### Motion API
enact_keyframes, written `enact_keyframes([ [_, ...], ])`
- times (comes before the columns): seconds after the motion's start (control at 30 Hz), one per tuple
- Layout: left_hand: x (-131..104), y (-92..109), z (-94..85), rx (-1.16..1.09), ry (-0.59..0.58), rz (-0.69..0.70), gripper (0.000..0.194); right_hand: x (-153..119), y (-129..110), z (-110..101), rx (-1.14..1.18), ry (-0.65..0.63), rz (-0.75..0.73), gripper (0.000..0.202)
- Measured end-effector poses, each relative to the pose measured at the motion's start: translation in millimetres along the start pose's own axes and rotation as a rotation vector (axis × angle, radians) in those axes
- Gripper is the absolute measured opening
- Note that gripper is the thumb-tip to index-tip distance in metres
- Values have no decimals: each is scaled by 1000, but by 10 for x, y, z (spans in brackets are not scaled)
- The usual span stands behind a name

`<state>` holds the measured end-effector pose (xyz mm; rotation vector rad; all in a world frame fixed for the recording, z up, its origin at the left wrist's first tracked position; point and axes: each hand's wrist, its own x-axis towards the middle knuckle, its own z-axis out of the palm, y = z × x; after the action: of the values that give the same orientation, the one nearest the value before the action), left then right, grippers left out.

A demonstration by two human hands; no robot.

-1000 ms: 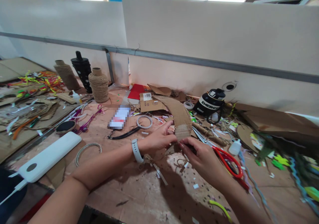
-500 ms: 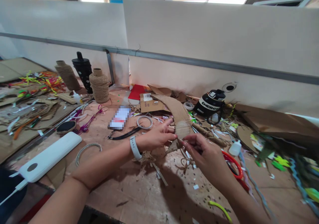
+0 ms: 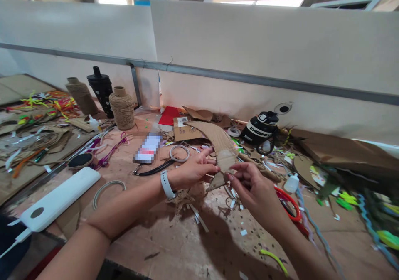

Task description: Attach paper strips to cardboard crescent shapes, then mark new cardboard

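Observation:
A curved, crescent-like piece of brown cardboard [image 3: 220, 143] is held up over the table, its lower end between my two hands. My left hand [image 3: 199, 168], with a pale watch strap on the wrist, grips its left edge by thumb and fingers. On the other side my right hand [image 3: 249, 182] pinches the lower right edge between thumb and forefinger. A knotted bundle of twine [image 3: 181, 200] lies below my left wrist. Red-handled scissors [image 3: 288, 205] rest beside my right forearm, partly hidden by it.
Twine spools [image 3: 122, 107] and a black tumbler [image 3: 100, 91] stand at the back left. A black bottle [image 3: 260, 128] stands behind my hands. A phone [image 3: 148, 149], a tape ring [image 3: 179, 153] and a white corded device [image 3: 60, 199] lie leftward. A small glue bottle [image 3: 291, 183] stands rightward.
The cardboard piece has turned slightly, showing more of its flat face near the lower end. Both hands keep their hold with little movement. The whole view has shifted slightly.

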<state>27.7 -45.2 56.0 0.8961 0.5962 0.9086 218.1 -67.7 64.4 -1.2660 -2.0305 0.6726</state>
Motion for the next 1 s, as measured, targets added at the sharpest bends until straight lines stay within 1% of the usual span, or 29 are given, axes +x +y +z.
enact_keyframes([
  [0.1,0,0,-2,0,-5,-3,70,2,22,16,8,-4,-4,19],
  [0.2,-16,7,13,-22,25,-25,77,4,23,20,19,-6,0,17],
  [0.27,-16,-5,20,3,25,-6,81,3,12,21,35,-13,8,17],
  [0.4,16,-44,12,67,0,42,81,-7,-18,27,79,-22,21,19],
  [0.5,38,-50,-5,60,48,71,81,-14,-39,34,135,-13,58,22],
  [0.57,46,-49,-19,42,83,85,78,-12,-52,43,183,-6,93,25],
  [0.67,51,-50,-34,10,82,77,68,3,-67,61,262,-33,130,26],
  [0.87,49,-43,-20,-52,98,9,52,33,-63,80,312,-46,162,29],
  [0.93,43,-48,-19,-55,74,9,59,34,-55,85,315,-48,164,29],
  [1.0,39,-61,-25,-50,69,21,76,32,-50,92,310,-47,159,29],
])
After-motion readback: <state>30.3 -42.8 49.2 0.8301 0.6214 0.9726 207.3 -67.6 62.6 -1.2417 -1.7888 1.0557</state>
